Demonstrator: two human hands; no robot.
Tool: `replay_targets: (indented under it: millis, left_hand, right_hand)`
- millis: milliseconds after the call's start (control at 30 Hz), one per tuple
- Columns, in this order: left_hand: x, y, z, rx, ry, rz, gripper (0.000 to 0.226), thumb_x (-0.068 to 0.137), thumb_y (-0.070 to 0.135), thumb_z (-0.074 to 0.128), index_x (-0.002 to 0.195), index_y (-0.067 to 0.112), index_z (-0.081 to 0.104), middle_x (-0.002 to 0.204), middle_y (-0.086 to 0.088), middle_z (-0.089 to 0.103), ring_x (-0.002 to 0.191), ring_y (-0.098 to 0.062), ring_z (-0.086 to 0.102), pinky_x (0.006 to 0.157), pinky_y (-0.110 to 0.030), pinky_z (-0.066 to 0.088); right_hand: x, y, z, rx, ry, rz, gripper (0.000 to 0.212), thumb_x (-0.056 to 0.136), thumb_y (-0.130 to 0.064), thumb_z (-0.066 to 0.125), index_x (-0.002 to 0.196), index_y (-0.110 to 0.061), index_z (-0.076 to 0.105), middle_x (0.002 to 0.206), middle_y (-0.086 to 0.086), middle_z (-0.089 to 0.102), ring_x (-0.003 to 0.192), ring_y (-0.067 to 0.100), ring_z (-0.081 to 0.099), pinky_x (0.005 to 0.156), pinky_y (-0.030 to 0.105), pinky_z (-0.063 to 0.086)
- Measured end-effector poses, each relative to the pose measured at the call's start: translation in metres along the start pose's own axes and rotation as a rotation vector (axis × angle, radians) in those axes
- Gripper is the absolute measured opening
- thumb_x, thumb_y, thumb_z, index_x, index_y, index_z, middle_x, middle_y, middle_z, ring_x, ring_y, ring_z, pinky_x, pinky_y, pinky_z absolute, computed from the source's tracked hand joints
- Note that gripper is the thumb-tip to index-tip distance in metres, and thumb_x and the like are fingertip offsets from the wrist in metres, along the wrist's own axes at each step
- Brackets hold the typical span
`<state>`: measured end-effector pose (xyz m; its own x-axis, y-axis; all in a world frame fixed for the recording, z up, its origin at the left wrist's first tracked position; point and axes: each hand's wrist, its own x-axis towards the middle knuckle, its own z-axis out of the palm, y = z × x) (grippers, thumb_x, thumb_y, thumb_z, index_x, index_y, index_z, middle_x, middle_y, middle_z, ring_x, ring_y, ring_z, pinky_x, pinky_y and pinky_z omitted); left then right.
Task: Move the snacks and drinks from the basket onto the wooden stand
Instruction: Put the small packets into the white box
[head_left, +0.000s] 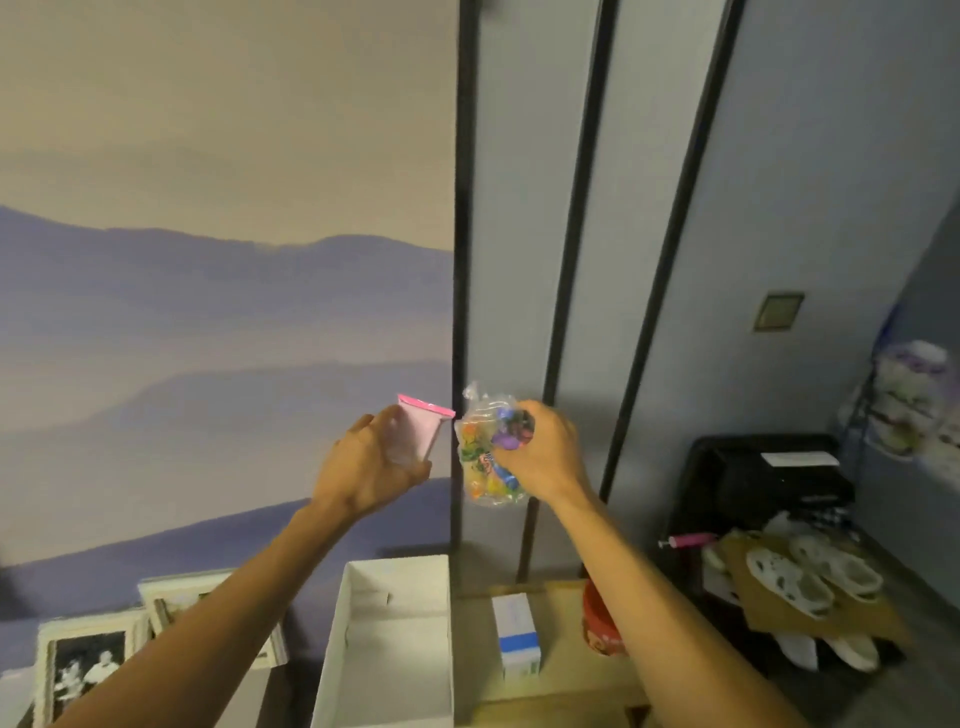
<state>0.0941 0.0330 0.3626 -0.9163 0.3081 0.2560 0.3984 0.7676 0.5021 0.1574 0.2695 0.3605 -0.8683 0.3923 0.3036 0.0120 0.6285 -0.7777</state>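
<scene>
Left hand (371, 467) grasping a pale pink carton with a bright pink top (418, 428), right hand (543, 452) clutching a clear crinkly bag of colourful sweets (485, 457), both raised above a white open box (389, 644) and a light wooden stand (566, 670) holding a white-and-blue carton (517, 636)

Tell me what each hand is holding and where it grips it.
Left hand grips the pink packet by its lower half; right hand grips the clear candy bag along its right side.

The left hand (363, 467) is holding a cup (418, 431) just left of the bag (485, 457) the right hand (545, 452) is gripping, while well below the left grip an open box (389, 639) is sitting, and below the right grip a carton (517, 639) and a can (597, 623) are standing side by side on the wooden stand (566, 670).
</scene>
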Motion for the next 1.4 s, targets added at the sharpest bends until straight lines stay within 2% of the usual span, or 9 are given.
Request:
replay_targets:
  millis: [100, 433, 633, 767, 867, 967, 1167, 1300, 1400]
  left_hand:
    - [-0.008, 0.037, 0.025, -0.034, -0.094, 0.099, 0.088, 0.07, 0.065, 0.078, 0.146, 0.033, 0.045, 0.129, -0.001, 0.063, 0.11, -0.028, 0.067, 0.09, -0.04, 0.059]
    - [-0.094, 0.211, 0.138, -0.22, -0.423, 0.395, 0.087, 0.077, 0.045, 0.086, 0.151, 0.028, 0.044, 0.138, -0.001, 0.058, 0.122, -0.027, 0.06, 0.099, -0.04, 0.054]
    - [-0.141, 0.3, 0.23, -0.21, -0.557, 0.453, 0.079, 0.086, 0.041, 0.081, 0.154, 0.022, 0.045, 0.147, -0.005, 0.054, 0.13, -0.026, 0.055, 0.102, -0.034, 0.044]
    - [-0.169, 0.336, 0.299, -0.13, -0.7, 0.392, 0.063, 0.093, 0.042, 0.075, 0.145, 0.019, 0.048, 0.128, 0.002, 0.055, 0.112, -0.017, 0.057, 0.095, -0.03, 0.046]
    - [-0.188, 0.34, 0.359, -0.114, -0.7, 0.397, 0.075, 0.078, 0.059, 0.078, 0.14, 0.028, 0.05, 0.129, 0.004, 0.062, 0.114, -0.019, 0.063, 0.094, -0.037, 0.055]
    - [-0.207, 0.326, 0.429, -0.041, -0.7, 0.389, 0.084, 0.076, 0.059, 0.08, 0.145, 0.024, 0.047, 0.13, 0.004, 0.06, 0.118, -0.022, 0.062, 0.094, -0.039, 0.054]
    - [-0.252, 0.256, 0.598, 0.026, -0.766, 0.35, 0.062, 0.071, 0.07, 0.079, 0.117, 0.036, 0.055, 0.108, 0.016, 0.056, 0.102, -0.01, 0.064, 0.086, -0.031, 0.055]
    - [-0.287, 0.184, 0.722, 0.064, -0.826, 0.309, 0.084, 0.063, 0.085, 0.062, 0.131, 0.036, 0.051, 0.12, 0.012, 0.061, 0.108, -0.014, 0.065, 0.092, -0.038, 0.058]
    - [-0.308, 0.133, 0.796, 0.061, -0.843, 0.314, 0.081, 0.073, 0.07, 0.072, 0.141, 0.034, 0.048, 0.128, 0.008, 0.062, 0.116, -0.017, 0.064, 0.09, -0.03, 0.052]
  right_hand:
    - [-0.04, 0.023, -0.043, -0.051, 0.086, 0.084, 0.046, 0.086, -0.019, 0.091, 0.127, -0.016, 0.07, 0.11, -0.005, 0.071, 0.087, 0.003, 0.066, 0.06, 0.006, 0.046]
    - [-0.194, 0.127, -0.205, -0.27, 0.364, 0.373, 0.036, 0.092, -0.024, 0.084, 0.123, -0.011, 0.071, 0.115, 0.005, 0.074, 0.104, 0.018, 0.067, 0.091, 0.024, 0.05]
    - [-0.262, 0.205, -0.275, -0.256, 0.427, 0.558, 0.034, 0.088, -0.027, 0.082, 0.119, -0.018, 0.073, 0.11, -0.003, 0.072, 0.1, 0.018, 0.069, 0.084, 0.028, 0.05]
    - [-0.292, 0.274, -0.287, -0.188, 0.452, 0.673, 0.04, 0.085, -0.027, 0.085, 0.122, -0.022, 0.071, 0.108, -0.001, 0.071, 0.096, 0.017, 0.065, 0.085, 0.031, 0.052]
    - [-0.315, 0.353, -0.278, -0.189, 0.466, 0.746, 0.043, 0.08, -0.045, 0.081, 0.113, -0.022, 0.068, 0.106, 0.005, 0.072, 0.096, 0.026, 0.069, 0.083, 0.045, 0.06]
    - [-0.342, 0.411, -0.253, -0.258, 0.445, 0.811, 0.039, 0.086, -0.042, 0.083, 0.116, -0.021, 0.068, 0.106, -0.002, 0.069, 0.092, 0.019, 0.067, 0.076, 0.038, 0.057]
    - [-0.394, 0.548, -0.146, -0.177, 0.359, 0.92, 0.043, 0.085, -0.034, 0.086, 0.121, -0.021, 0.068, 0.115, -0.001, 0.065, 0.097, 0.019, 0.068, 0.081, 0.038, 0.061]
    - [-0.422, 0.641, -0.061, -0.191, 0.312, 0.982, 0.051, 0.093, -0.04, 0.081, 0.136, -0.02, 0.064, 0.131, -0.001, 0.063, 0.109, 0.016, 0.065, 0.093, 0.029, 0.057]
    - [-0.44, 0.698, -0.011, -0.167, 0.283, 0.997, 0.053, 0.094, -0.033, 0.08, 0.142, -0.02, 0.06, 0.141, 0.003, 0.06, 0.118, 0.02, 0.064, 0.092, 0.025, 0.05]
